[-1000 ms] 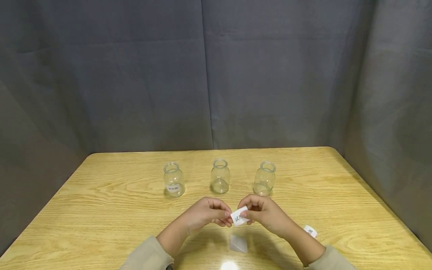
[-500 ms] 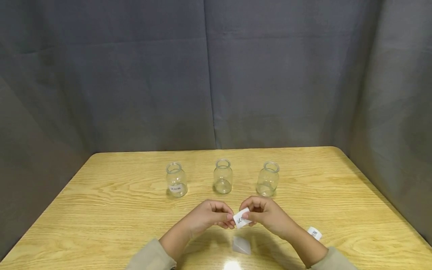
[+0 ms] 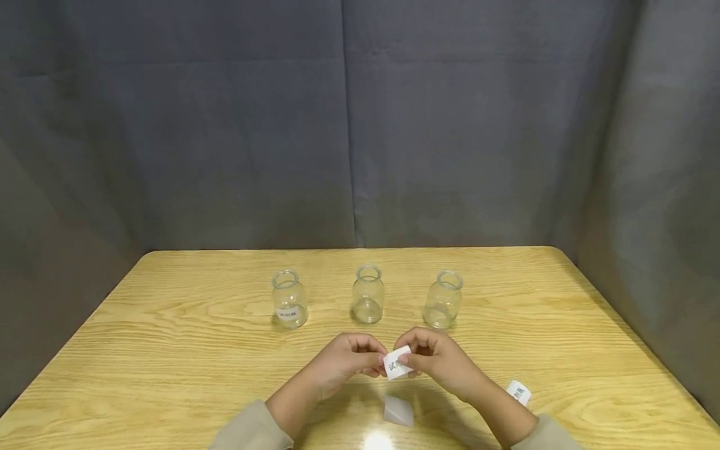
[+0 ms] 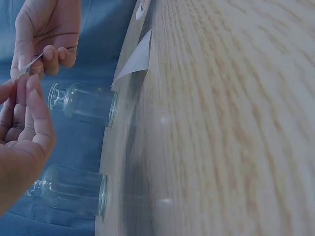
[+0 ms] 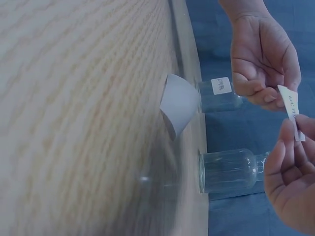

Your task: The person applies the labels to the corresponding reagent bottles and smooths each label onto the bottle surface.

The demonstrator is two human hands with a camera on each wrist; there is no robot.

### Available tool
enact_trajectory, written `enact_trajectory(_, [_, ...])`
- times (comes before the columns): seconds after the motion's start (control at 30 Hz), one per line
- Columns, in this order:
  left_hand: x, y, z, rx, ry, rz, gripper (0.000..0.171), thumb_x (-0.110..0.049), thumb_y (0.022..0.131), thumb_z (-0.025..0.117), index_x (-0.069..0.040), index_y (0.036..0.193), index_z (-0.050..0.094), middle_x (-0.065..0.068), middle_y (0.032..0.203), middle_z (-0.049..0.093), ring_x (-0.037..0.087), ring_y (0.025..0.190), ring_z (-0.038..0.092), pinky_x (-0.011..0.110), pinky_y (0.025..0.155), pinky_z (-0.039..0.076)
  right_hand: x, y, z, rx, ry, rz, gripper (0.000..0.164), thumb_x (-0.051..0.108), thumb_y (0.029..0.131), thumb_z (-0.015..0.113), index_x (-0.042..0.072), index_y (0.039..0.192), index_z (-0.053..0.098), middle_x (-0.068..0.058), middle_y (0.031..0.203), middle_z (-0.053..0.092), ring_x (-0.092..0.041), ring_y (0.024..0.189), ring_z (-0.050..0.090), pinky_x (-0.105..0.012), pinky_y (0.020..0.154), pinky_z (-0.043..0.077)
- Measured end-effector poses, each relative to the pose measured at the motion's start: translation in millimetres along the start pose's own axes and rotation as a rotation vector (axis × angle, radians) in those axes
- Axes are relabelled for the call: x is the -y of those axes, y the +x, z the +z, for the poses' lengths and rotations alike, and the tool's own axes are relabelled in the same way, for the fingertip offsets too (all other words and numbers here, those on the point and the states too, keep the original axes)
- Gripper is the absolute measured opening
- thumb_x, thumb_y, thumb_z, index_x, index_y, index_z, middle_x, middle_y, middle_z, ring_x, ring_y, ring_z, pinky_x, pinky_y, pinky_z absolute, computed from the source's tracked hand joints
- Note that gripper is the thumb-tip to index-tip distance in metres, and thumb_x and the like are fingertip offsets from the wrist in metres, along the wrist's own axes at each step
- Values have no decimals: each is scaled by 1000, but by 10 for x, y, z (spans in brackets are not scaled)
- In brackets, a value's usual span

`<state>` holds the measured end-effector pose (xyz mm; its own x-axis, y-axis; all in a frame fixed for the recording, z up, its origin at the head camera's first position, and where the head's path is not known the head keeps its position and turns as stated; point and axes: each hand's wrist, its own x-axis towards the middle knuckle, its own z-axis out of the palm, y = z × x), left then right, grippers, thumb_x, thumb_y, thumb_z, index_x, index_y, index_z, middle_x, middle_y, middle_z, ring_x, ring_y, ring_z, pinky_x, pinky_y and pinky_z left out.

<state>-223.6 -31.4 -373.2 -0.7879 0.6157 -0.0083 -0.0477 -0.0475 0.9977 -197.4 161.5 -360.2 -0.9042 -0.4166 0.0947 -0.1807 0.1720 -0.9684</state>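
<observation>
Both hands meet above the front middle of the table around a small white printed label (image 3: 395,366). My right hand (image 3: 444,362) pinches its right part between thumb and index finger, covering some of the print. At its left edge, my left hand (image 3: 349,362) pinches a corner with thumb and fingertips. Seen from the right wrist, the label (image 5: 294,110) is nearly edge-on between the two hands. Below them a curled white piece of paper (image 3: 398,410) rests on the table; it also shows in the left wrist view as a raised sheet (image 4: 135,61).
Three open glass jars stand in a row beyond the hands: a left jar (image 3: 289,294) bearing a printed label, a middle jar (image 3: 368,297) and a right jar (image 3: 442,300). Another printed label (image 3: 519,392) lies by the right forearm. Grey curtains (image 3: 253,137) surround the wooden table (image 3: 169,350).
The hands stay almost in place, still holding the label, which has tilted slightly so more of its print shows. The jars and the curled paper have not moved on the table.
</observation>
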Motion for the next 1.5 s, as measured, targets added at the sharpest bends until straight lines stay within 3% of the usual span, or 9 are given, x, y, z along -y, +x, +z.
enact_trajectory(0.17, [-39, -9, 15, -24, 38, 10, 22, -7, 80, 57, 12, 90, 54, 4, 76, 60, 15, 72, 57, 31, 72, 46, 44, -35, -19, -26, -42, -12, 22, 6, 82, 56, -7, 99, 51, -11, 78, 52, -19, 71, 51, -34, 65, 48])
enact_trajectory(0.6, [-34, -80, -72, -102, 26, 4, 17, -6, 79, 55, 9, 88, 53, 4, 80, 57, 15, 73, 56, 32, 73, 45, 87, -45, 17, -140, -95, 4, 19, 6, 81, 58, -6, 95, 53, -9, 81, 53, -18, 72, 51, -31, 66, 46])
enact_trajectory(1.1, [-40, -56, 18, -70, 31, -5, 12, -11, 79, 58, 0, 83, 55, 3, 76, 58, 15, 73, 56, 33, 75, 44, 78, -39, 114, -8, -105, -35, 22, 13, 80, 61, 0, 96, 55, -10, 93, 56, -22, 85, 53, -29, 73, 46])
enact_trajectory(1.33, [-57, -57, 39, -46, 23, -10, 6, -9, 79, 59, -4, 79, 55, 0, 75, 59, 14, 75, 56, 31, 74, 43, 65, -49, 145, 13, -31, -9, 25, 12, 78, 63, -2, 96, 53, -10, 89, 57, -23, 83, 55, -29, 73, 46])
enact_trajectory(1.5, [-52, -52, 51, -10, 46, -10, 9, -9, 79, 58, -1, 79, 54, 1, 76, 59, 14, 74, 55, 31, 74, 44, 60, -59, 154, 12, -32, 0, 22, 11, 79, 62, -2, 94, 53, -10, 87, 57, -22, 82, 55, -29, 73, 46])
